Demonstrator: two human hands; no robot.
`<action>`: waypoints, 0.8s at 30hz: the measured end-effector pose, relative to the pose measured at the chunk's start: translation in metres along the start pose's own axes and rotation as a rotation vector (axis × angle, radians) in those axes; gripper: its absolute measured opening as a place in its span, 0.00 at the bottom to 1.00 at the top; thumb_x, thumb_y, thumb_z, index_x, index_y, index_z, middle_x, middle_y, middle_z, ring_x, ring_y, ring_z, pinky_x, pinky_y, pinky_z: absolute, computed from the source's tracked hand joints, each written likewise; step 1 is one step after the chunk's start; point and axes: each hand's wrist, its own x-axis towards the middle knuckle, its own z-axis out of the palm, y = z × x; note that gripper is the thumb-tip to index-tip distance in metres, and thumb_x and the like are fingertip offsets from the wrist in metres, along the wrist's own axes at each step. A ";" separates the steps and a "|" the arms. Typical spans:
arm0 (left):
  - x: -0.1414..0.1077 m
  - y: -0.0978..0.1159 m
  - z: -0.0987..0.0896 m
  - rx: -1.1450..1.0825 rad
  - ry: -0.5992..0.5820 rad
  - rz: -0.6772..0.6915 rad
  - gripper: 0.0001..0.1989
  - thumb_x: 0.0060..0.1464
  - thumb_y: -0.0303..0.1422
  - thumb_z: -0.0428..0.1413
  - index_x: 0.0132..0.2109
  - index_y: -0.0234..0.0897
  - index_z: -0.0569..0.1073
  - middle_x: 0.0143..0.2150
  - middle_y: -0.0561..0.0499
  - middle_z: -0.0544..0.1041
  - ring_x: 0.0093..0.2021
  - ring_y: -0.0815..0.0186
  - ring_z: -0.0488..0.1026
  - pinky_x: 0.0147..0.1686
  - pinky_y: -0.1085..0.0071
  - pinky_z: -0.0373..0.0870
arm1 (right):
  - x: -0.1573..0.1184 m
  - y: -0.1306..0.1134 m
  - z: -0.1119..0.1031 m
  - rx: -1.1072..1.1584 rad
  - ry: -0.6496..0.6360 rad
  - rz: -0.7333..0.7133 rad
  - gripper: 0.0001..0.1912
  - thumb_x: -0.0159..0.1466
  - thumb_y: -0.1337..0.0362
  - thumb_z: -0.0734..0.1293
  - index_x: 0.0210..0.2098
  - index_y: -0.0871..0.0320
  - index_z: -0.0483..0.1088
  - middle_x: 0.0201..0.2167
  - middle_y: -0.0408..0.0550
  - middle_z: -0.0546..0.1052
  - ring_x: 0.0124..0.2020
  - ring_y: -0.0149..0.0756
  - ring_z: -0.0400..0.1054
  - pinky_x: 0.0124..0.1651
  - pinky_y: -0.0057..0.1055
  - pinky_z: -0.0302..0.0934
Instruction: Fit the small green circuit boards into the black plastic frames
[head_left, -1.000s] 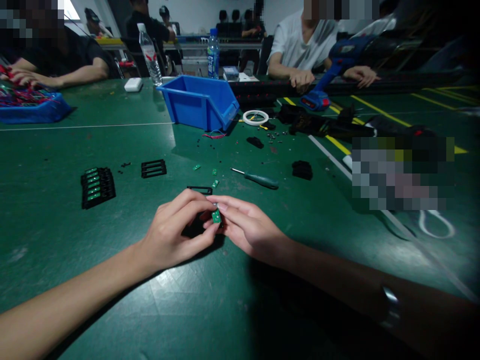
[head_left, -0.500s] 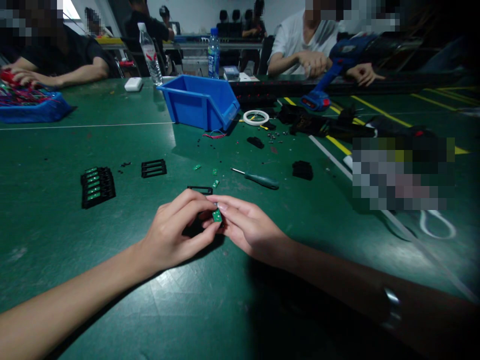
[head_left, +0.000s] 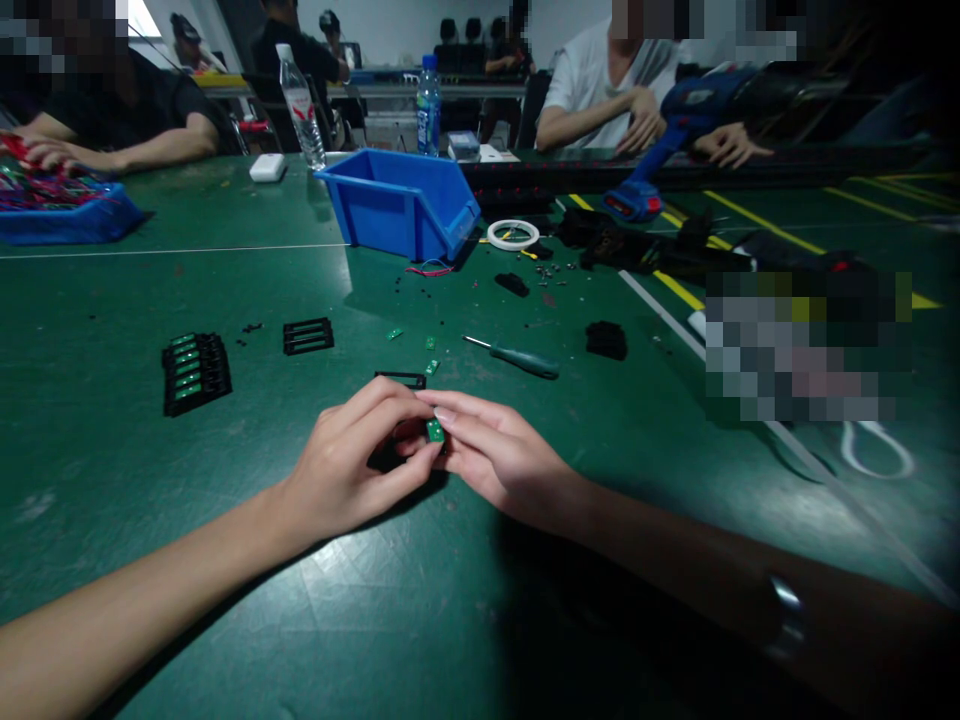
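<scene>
Both my hands meet over the green table, closed around a small green circuit board point(head_left: 435, 430). The fingertips of my left hand point(head_left: 360, 450) pinch it from the left. From the right, the thumb and fingers of my right hand point(head_left: 510, 450) press on it; fingers cover part of it. Just beyond lies a black slotted frame point(head_left: 405, 380), partly hidden by my hand. Loose little boards point(head_left: 432, 367) are scattered behind it. A screwdriver point(head_left: 525, 360) with a green handle rests to their right. On the left, black holders with several boards point(head_left: 195, 372) stand near another black frame point(head_left: 307, 336).
A blue bin point(head_left: 405, 205) stands at mid-table, with a white ring point(head_left: 513, 235) and small screws beside it. Black parts point(head_left: 604, 340) and a blue cordless drill point(head_left: 652, 160) are to the right. Bottles point(head_left: 300, 110) stand behind. Other people sit across the table.
My hands stay almost in place, with the small board shifting only slightly between the fingertips. Across the table, a co-worker's hand has risen a little.
</scene>
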 end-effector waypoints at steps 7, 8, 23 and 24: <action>0.001 -0.002 0.001 -0.018 -0.011 -0.007 0.16 0.55 0.24 0.63 0.51 0.33 0.73 0.44 0.46 0.74 0.40 0.66 0.73 0.36 0.71 0.70 | -0.003 -0.004 0.001 -0.057 -0.012 0.044 0.20 0.62 0.72 0.72 0.53 0.60 0.71 0.46 0.52 0.81 0.46 0.37 0.78 0.56 0.36 0.65; 0.001 -0.002 0.001 -0.020 -0.017 -0.007 0.16 0.56 0.24 0.62 0.51 0.33 0.73 0.44 0.46 0.74 0.40 0.66 0.73 0.37 0.71 0.71 | -0.003 -0.004 0.001 -0.060 -0.014 0.046 0.20 0.62 0.72 0.72 0.53 0.60 0.71 0.46 0.52 0.81 0.45 0.37 0.78 0.56 0.36 0.66; 0.000 -0.002 0.001 -0.022 -0.037 0.002 0.16 0.55 0.24 0.62 0.51 0.33 0.72 0.43 0.46 0.74 0.40 0.66 0.74 0.38 0.70 0.71 | -0.004 -0.005 0.001 -0.106 -0.013 0.059 0.20 0.63 0.72 0.71 0.54 0.61 0.68 0.44 0.51 0.82 0.45 0.37 0.79 0.53 0.33 0.68; 0.000 -0.003 0.001 -0.025 -0.038 0.001 0.16 0.55 0.24 0.62 0.51 0.33 0.72 0.43 0.46 0.74 0.40 0.66 0.73 0.37 0.71 0.71 | -0.004 -0.005 0.001 -0.111 -0.017 0.057 0.20 0.63 0.72 0.71 0.54 0.60 0.68 0.44 0.51 0.82 0.45 0.36 0.79 0.53 0.33 0.68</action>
